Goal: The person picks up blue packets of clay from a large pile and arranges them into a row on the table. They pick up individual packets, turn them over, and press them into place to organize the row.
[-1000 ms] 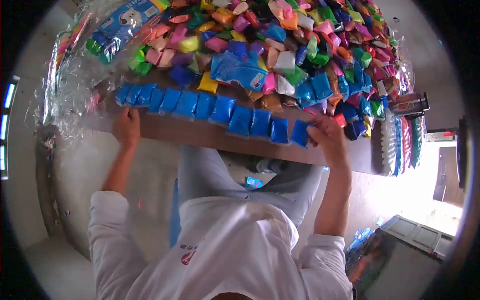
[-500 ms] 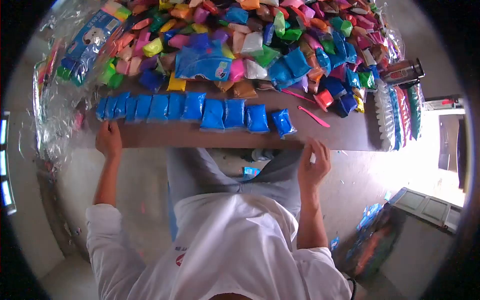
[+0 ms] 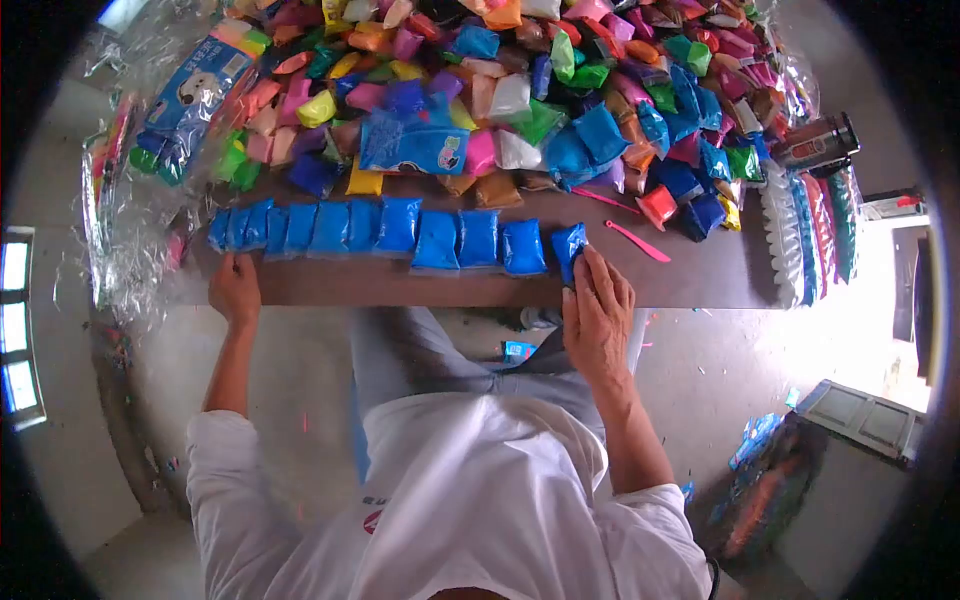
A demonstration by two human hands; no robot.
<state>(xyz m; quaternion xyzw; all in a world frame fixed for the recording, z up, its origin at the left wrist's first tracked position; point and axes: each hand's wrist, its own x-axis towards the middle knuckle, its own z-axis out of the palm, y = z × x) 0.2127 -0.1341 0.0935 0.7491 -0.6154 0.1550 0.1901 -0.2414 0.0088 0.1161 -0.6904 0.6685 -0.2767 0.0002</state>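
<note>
A row of small, shiny blue packets [image 3: 397,224] runs across the near part of the brown table [image 3: 400,288]. My right hand [image 3: 600,315] is at the right end, its fingers and thumb closed on the lower edge of the last blue packet [image 3: 568,245]. That packet stands a little apart from its neighbour [image 3: 523,247]. Under the left end of the row, my left hand [image 3: 236,287] rests at the table edge with fingers curled together. Its fingertips are close to the blue packet [image 3: 236,229] there; the inside of the hand is hidden.
A big heap of coloured packets [image 3: 515,97] covers the table's far side. Pink plastic tools [image 3: 637,241] lie right of the row. Clear wrapping [image 3: 140,240] and a printed bag [image 3: 200,85] are at left; a dark can [image 3: 815,145] and long bags [image 3: 815,235] at right.
My right hand has moved up and left from the table edge onto the last blue packet. My left hand stays by the row's left end. The whole view has shifted slightly.
</note>
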